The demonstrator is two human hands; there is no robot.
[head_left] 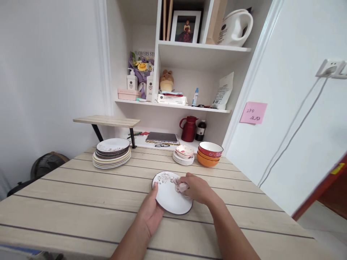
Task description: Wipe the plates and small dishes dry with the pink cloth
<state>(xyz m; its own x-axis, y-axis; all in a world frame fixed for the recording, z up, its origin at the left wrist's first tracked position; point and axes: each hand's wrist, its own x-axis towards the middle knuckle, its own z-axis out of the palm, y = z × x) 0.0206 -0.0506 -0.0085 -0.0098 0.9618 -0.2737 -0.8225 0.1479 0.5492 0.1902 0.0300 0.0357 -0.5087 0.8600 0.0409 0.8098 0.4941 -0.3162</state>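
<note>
A white plate [170,200] with a dark rim and a brown flower print is tilted a little above the table. My left hand [151,207] grips its left edge, thumb on the rim and fingers underneath. In my right hand [199,188] is a bunched pale cloth [181,186], pressed on the upper right of the plate's face. Part of the cloth is hidden by the fingers.
Plates are stacked [112,153] at the left of the slatted table [89,213], near a small raised shelf [107,121]. Small dishes [183,155] and a stack of bowls [210,154] stand at the back right. Behind are a laptop [162,137], a red jug [189,129] and a dark bottle [201,130].
</note>
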